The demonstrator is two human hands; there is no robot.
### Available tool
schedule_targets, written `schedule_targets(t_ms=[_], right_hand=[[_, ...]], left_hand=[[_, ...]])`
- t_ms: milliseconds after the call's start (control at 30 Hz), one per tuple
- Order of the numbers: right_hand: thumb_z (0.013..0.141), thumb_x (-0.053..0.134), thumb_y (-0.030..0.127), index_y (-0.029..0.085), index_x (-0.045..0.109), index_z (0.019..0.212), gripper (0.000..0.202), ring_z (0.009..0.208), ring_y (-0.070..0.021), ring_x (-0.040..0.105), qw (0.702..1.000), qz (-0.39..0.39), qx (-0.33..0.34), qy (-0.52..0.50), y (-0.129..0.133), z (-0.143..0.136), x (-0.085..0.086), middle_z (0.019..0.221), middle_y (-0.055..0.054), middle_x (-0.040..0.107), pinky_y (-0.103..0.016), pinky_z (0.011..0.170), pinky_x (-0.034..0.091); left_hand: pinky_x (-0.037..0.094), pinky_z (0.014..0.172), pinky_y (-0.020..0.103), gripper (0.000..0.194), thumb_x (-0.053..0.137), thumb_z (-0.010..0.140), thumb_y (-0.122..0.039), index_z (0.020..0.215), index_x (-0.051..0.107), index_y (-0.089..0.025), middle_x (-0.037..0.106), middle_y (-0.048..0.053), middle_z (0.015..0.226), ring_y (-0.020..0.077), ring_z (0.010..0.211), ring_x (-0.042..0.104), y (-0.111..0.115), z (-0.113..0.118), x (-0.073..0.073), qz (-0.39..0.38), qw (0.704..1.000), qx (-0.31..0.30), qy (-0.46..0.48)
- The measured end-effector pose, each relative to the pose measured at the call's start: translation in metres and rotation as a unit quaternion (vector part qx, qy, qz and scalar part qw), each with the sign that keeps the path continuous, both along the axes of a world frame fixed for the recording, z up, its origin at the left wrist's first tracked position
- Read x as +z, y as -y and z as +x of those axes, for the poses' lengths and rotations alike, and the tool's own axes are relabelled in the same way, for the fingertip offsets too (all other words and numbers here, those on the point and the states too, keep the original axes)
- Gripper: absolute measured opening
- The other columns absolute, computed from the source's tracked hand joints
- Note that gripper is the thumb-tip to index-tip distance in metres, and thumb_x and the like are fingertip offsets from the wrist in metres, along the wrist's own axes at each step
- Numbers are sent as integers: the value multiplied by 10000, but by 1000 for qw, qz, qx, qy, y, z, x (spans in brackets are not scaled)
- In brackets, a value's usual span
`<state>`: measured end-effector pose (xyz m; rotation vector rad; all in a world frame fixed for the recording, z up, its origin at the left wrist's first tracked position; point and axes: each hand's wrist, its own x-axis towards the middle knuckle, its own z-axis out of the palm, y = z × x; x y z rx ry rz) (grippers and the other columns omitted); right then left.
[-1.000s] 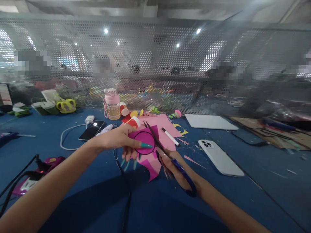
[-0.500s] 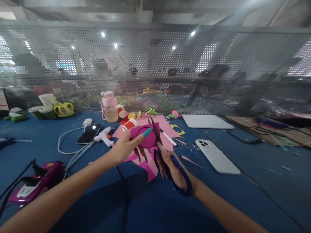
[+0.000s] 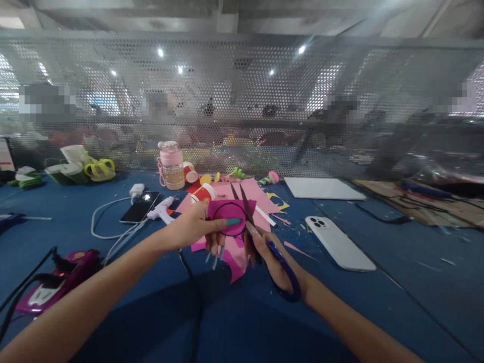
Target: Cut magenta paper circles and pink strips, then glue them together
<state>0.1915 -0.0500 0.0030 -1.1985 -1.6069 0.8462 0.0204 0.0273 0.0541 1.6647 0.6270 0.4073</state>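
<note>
Between the thumb and fingers of my left hand (image 3: 200, 228) is a piece of magenta paper (image 3: 227, 209) with a black circle drawn on it. My right hand (image 3: 270, 249) is closed round the dark blue handles of the scissors (image 3: 282, 264). The scissor blades are parted and point away from me, at the right edge of the paper, close to the drawn circle. Under both hands lie pink paper sheets (image 3: 260, 194) and a magenta offcut (image 3: 239, 269) with a curved edge.
A white phone (image 3: 340, 244) lies to the right, before a white flat board (image 3: 323, 188). Leftward are a glue gun (image 3: 162, 210), a black phone (image 3: 139, 207) and a magenta power strip (image 3: 56, 282). Behind stand a pink bottle (image 3: 172, 166) and a perforated metal screen (image 3: 234, 85).
The magenta paper has turned and come slightly lower and rightward in my left hand, whose lower fingers now show beneath it. The scissors stay at its right side, blades a little wider apart.
</note>
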Motion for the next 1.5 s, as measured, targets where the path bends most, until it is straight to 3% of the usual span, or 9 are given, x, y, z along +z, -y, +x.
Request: schedule_targets(t_ms=[100, 200, 367, 567, 800, 1033, 1500], right_hand=[[756, 349, 762, 232, 408, 599, 556, 324, -93, 383, 998, -44, -25, -45, -1, -1, -7, 402, 74, 371, -236, 348, 338], [681, 384, 815, 229, 381, 552, 599, 253, -66, 300, 989, -92, -38, -113, -4, 1, -15, 362, 99, 301, -217, 274, 267], [741, 390, 764, 206, 438, 606, 576, 330, -71, 384, 984, -56, -17, -166, -8, 4, -25, 426, 71, 395, -196, 330, 303], [774, 329, 755, 197, 475, 640, 592, 443, -105, 465, 991, -49, 40, -116, 0, -3, -19, 505, 26, 473, -232, 439, 375], [753, 295, 785, 218, 450, 633, 600, 467, -135, 496, 993, -53, 19, -104, 3, -6, -13, 517, 18, 477, -265, 473, 411], [832, 278, 704, 206, 476, 628, 573, 461, -118, 471, 996, -15, 27, -78, 0, 1, -19, 518, 17, 477, -246, 454, 372], [795, 258, 749, 224, 425, 599, 585, 460, -124, 466, 1000, 0, -7, -1, 2, 2, -5, 526, 20, 457, -270, 479, 397]], left_hand=[[444, 365, 152, 359, 651, 747, -404, 539, 586, -118, 613, 11, 421, 72, 313, 535, -1, 0, 2, -4, 1000, -13, -4], [440, 353, 160, 347, 666, 735, -398, 555, 586, -112, 632, 26, 451, 79, 317, 541, -3, 0, 4, -20, 1000, 14, 13], [445, 341, 170, 364, 668, 729, -389, 523, 565, -108, 619, 29, 448, 94, 331, 559, -2, 1, 4, -23, 993, 97, 63], [430, 328, 165, 435, 663, 702, -481, 495, 568, -110, 614, 46, 417, 99, 320, 557, 5, 4, 3, -2, 991, 99, 85], [476, 395, 177, 440, 582, 798, -433, 518, 602, -94, 644, 77, 469, 111, 378, 598, 7, 6, -2, 24, 994, 91, 59], [471, 392, 172, 420, 569, 815, -399, 529, 614, -96, 649, 72, 475, 100, 372, 587, 5, 4, -4, 25, 996, 71, 55], [468, 390, 157, 434, 573, 818, -409, 525, 616, -91, 636, 63, 450, 96, 362, 584, 3, 4, -5, 29, 996, 74, 41]])
